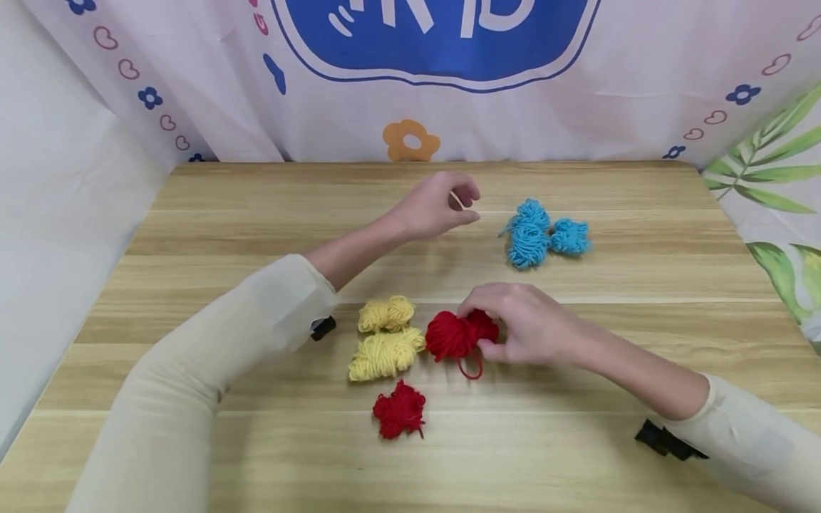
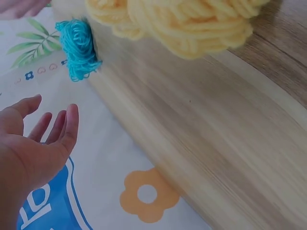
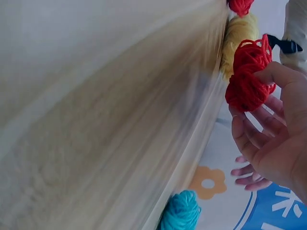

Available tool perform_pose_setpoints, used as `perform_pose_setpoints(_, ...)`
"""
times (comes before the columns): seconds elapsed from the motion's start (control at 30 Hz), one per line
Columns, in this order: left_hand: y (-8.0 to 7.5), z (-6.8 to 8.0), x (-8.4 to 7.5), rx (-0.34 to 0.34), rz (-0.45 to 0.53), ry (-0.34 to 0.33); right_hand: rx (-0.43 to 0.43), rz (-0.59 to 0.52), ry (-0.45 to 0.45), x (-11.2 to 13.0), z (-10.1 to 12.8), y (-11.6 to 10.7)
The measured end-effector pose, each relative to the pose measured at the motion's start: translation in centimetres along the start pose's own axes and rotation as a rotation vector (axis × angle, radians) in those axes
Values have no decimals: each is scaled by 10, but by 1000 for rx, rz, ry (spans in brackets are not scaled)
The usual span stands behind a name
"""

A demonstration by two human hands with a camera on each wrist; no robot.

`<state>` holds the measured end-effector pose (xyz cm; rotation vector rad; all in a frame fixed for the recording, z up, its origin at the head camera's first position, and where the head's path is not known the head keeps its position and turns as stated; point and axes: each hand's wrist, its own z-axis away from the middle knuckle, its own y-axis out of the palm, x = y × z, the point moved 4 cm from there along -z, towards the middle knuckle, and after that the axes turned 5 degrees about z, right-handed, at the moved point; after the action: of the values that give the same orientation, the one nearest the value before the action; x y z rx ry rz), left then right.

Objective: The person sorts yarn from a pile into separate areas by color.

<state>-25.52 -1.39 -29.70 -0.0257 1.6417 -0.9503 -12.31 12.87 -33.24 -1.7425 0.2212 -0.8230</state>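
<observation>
Wooden table (image 1: 269, 214) spreads below. Left hand (image 1: 436, 205) holds nothing, fingers loosely bent, thumb apart. Right hand (image 1: 532, 324): thumb and fingers pinching. Two yellow bundles (image 1: 385, 354); just beside them, in that pinch, larger red bundle (image 1: 452, 335). We judge this a positioning step, next calling for steady placement, then release. Smaller red bundle (image 1: 400, 410) lies nearer us.

That held red bundle (image 1: 447, 335) looks like stringy matt yarn, the tabletop (image 1: 513, 456) smooth wood, the backdrop (image 1: 564, 125) creased cloth.
</observation>
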Motion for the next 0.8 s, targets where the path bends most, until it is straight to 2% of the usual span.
perform_pose_setpoints(0.2, -8, 13, -1, -13, 14, 24, -41, -14, 51, -12, -3, -9)
perform_pose_setpoints(0.47, -15, 30, -5, -57, -23, 84, -94, -24, 87, -27, -7, -15)
perform_pose_setpoints(0.67, -17, 51, -15, -76, -123, 207, -148, 10, 114, -37, -11, -22)
perform_pose_setpoints(0.8, -11, 69, -25, -54, -189, 281, -183, 16, 137, -43, -15, -26)
